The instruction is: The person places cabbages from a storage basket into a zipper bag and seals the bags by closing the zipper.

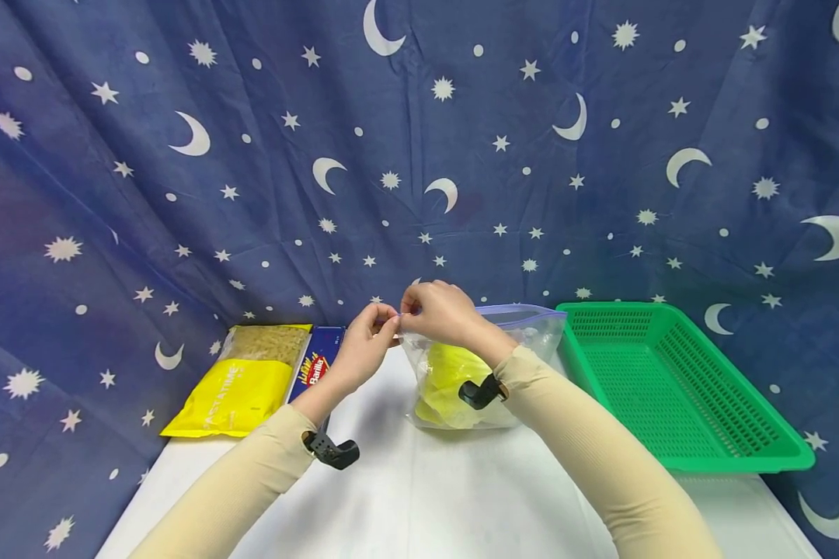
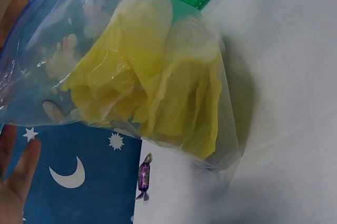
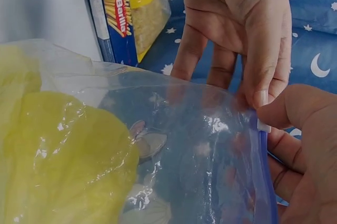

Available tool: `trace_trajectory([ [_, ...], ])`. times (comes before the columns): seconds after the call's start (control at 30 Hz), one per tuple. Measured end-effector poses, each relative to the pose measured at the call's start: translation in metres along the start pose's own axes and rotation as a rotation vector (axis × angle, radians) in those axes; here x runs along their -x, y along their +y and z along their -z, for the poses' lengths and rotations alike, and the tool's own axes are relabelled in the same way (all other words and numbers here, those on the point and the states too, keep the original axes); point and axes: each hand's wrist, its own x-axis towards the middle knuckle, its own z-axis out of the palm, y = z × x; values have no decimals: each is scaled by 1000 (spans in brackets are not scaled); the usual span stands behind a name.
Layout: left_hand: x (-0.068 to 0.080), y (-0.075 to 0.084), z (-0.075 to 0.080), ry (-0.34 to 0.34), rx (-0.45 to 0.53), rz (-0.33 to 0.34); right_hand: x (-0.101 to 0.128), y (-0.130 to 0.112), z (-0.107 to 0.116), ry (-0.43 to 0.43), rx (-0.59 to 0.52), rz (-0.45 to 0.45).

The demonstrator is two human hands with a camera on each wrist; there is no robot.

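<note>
A clear zip bag [image 1: 548, 334] with a blue-purple zip edge stands upright on the white table. Inside are yellow, white-ended, leaf-like pieces [image 2: 152, 76]; their exact kind is unclear. At the bag's left top corner, my left hand [image 1: 363, 341] pinches the edge between thumb and fingers. Right beside it, my right hand [image 1: 439, 312] pinches the small white slider [image 3: 263, 126] at the end of the zip. In the head view the bag's mouth gapes toward its right end. My right forearm hides part of the bag there.
Left of the bag lie a yellow Pastatime pasta packet [image 1: 241, 388] and a blue Barilla box [image 1: 318, 365]. To the right stands a green basket [image 1: 678, 466]. A purple wrapped candy [image 2: 144, 176] lies near the table's edge. A star-patterned curtain [image 1: 419, 155] hangs behind.
</note>
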Motion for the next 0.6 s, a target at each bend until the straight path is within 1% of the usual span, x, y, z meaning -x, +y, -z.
trace_trajectory([
  [0.13, 0, 1, -5, 30, -73, -50, 1, 1, 1, 0, 40, 12],
  [0.27, 0, 1, -8, 51, -106, -61, 4, 3, 3, 0, 76, 18],
  [0.33, 0, 0, -8, 59, -99, -65, 6, 6, 5, -1, 95, 15],
  [0.43, 0, -2, -7, 66, -60, -54, 9, 10, 8, -1, 107, 3],
  [0.53, 0, -3, -4, 54, -20, -34, 11, 15, 10, 2, 93, 3],
  [0.6, 1, -4, -1, 40, -12, -19, 12, 16, 10, 4, 74, 13],
])
